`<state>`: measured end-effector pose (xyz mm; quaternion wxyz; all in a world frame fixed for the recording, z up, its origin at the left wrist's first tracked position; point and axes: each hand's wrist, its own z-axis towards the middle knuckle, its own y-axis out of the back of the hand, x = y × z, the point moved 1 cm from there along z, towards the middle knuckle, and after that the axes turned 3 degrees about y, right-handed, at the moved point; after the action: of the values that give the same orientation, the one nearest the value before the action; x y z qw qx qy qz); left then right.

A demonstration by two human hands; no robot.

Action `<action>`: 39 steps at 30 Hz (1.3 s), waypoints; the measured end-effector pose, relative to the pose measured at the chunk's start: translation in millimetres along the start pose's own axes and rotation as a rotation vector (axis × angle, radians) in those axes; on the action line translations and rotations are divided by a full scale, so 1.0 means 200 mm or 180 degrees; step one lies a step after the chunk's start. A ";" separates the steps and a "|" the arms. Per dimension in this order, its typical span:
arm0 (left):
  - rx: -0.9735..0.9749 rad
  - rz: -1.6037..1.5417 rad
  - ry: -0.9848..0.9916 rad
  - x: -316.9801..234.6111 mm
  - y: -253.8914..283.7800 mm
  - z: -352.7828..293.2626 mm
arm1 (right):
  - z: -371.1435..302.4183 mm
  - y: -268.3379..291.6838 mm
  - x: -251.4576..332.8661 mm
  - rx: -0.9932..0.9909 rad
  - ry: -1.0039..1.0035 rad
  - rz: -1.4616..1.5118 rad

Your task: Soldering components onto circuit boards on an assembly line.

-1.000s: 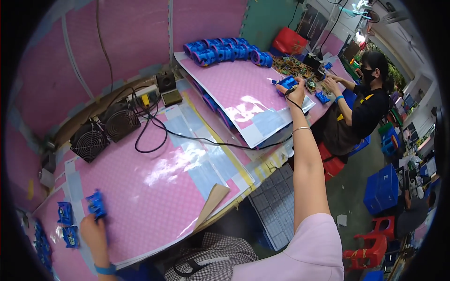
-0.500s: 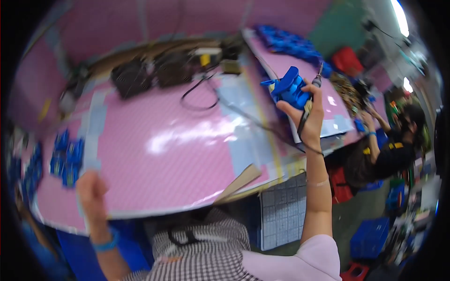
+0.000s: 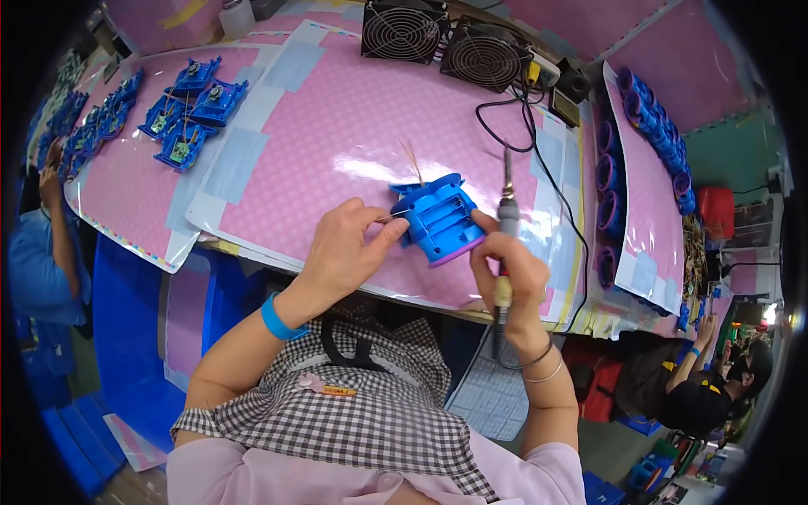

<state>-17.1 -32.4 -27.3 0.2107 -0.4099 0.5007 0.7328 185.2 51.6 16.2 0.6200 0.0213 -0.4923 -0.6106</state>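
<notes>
A blue plastic housing (image 3: 446, 220) with a purple rim and a slotted battery bay is held tilted above the pink-covered bench near its front edge. Thin reddish wires (image 3: 411, 160) rise behind it. At its left edge my left hand (image 3: 345, 248) pinches what looks like a thin wire between thumb and forefinger. My right hand (image 3: 515, 273) grips a soldering iron (image 3: 507, 206), tip pointing up and away from the housing. Fingers of that same hand also steady the housing's right side. Whatever lies behind the housing is hidden.
Two black fans (image 3: 486, 57) stand at the back beside a coiled black cable (image 3: 539, 156). Blue housings with circuit boards (image 3: 181, 145) lie at the left. More blue rings line a raised board (image 3: 648, 202) at right. People work on both sides.
My right hand has brought the blue housing from above the right-hand board to the bench middle, still with the iron. My left hand has come over and closed at its edge. The view has turned.
</notes>
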 end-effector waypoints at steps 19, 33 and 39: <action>0.0654 0.0581 0.0349 0.07 0.12 -0.08 | 0.32 -0.15 -0.43 -0.0479 0.0717 -0.1075; 0.0516 0.0547 0.0050 0.00 0.17 -0.05 | 0.06 -0.10 -0.16 0.0326 0.0753 -0.0034; 0.0455 -0.2510 0.1159 -0.05 0.36 0.16 | -0.12 0.01 -0.02 -0.1284 -0.0493 0.1002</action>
<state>-75.5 -32.3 27.4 0.4104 -0.6765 0.3844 0.4756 202.6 41.5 3.1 0.6595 -0.2263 -0.4039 -0.5922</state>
